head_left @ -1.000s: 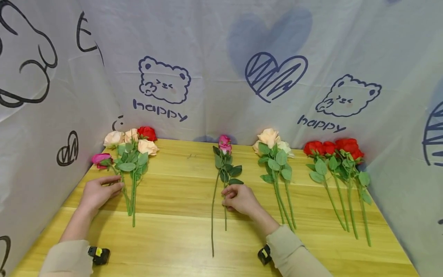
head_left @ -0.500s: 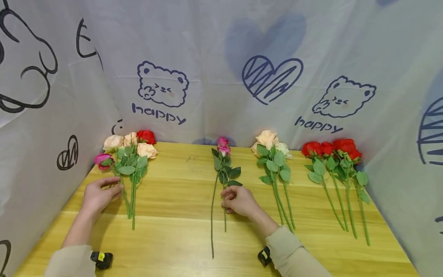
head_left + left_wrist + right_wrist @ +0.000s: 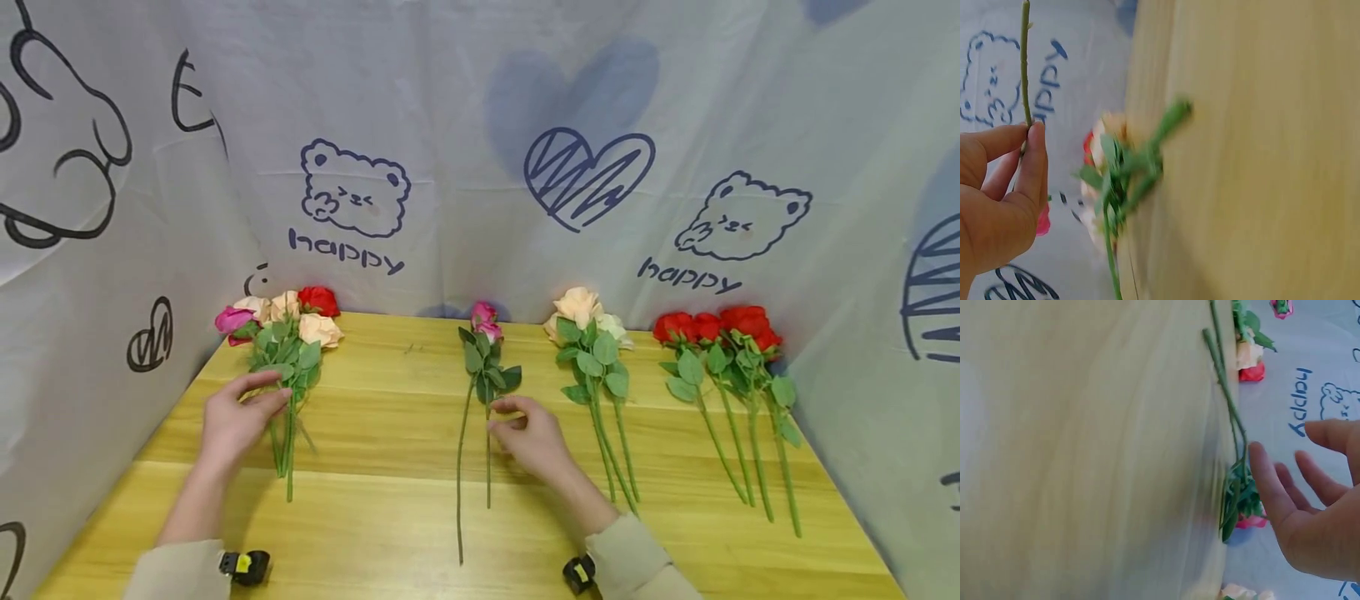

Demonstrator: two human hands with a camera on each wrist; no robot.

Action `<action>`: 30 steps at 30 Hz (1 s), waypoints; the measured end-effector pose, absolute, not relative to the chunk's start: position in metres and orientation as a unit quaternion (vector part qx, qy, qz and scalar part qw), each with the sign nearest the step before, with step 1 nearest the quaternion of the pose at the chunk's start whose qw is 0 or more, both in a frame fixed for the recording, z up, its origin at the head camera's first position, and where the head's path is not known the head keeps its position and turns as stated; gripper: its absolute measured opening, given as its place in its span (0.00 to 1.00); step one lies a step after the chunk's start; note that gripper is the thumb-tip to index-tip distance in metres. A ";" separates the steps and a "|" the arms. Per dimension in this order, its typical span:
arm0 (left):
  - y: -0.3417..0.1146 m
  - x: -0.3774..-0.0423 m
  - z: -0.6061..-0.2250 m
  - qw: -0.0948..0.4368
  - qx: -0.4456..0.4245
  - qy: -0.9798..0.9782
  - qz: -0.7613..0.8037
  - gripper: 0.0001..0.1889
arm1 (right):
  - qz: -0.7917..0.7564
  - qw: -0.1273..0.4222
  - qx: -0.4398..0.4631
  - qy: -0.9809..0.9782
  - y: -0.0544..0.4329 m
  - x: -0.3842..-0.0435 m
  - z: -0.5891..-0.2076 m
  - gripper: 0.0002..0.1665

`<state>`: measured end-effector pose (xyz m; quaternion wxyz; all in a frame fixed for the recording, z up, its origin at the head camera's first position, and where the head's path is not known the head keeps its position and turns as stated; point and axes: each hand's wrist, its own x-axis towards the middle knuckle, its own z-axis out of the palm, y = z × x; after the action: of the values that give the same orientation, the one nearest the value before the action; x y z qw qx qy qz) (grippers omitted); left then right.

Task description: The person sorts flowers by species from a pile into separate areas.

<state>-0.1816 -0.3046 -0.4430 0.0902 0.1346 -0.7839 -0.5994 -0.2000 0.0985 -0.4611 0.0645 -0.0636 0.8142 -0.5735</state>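
My left hand (image 3: 238, 421) pinches the stem (image 3: 1025, 59) of a magenta rose between thumb and fingertips. Its bloom (image 3: 236, 322) overlaps the left bunch of peach roses (image 3: 321, 331) and a red rose (image 3: 318, 301) in the head view. The left wrist view shows that stem raised above the table, with the bunch's cut stems beyond it. At the middle, two pink roses (image 3: 487, 317) lie with their long stems (image 3: 460, 475) towards me. My right hand (image 3: 1310, 519) is beside those stems, thumb and fingers apart and nothing between them.
Right of the middle lies a bunch of peach and cream roses (image 3: 579, 308). Several red roses (image 3: 750, 325) lie at the far right. A printed cloth (image 3: 450, 167) stands behind the wooden table (image 3: 375, 517) and along its sides.
My left hand has moved right with the magenta rose, whose bloom has shifted up and right over the bunch. My right hand has let go of the pink rose stem and its fingers have spread.
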 end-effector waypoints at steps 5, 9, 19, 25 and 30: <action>-0.273 -0.184 -0.433 0.115 0.123 -0.756 -0.633 0.21 | -0.628 -0.003 -0.069 0.775 0.096 -0.193 -0.456 0.19; -0.246 -0.188 -0.427 0.126 0.102 -0.733 -0.660 0.21 | -0.667 -0.028 -0.094 0.739 0.090 -0.187 -0.449 0.19; -0.172 -0.195 -0.419 0.111 0.022 -0.714 -0.691 0.18 | -0.671 -0.006 -0.131 0.729 0.068 -0.174 -0.438 0.16; -0.140 -0.197 -0.421 0.106 -0.030 -0.711 -0.695 0.16 | -0.658 0.013 -0.163 0.735 0.059 -0.170 -0.443 0.14; -0.125 -0.198 -0.427 0.100 -0.055 -0.724 -0.680 0.17 | -0.633 0.017 -0.163 0.756 0.058 -0.169 -0.443 0.12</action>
<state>-0.1981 -0.1255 -0.4268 0.1001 -0.0550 -0.7239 -0.6804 -0.1694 0.0579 -0.4434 0.0173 -0.1634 0.7563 -0.6333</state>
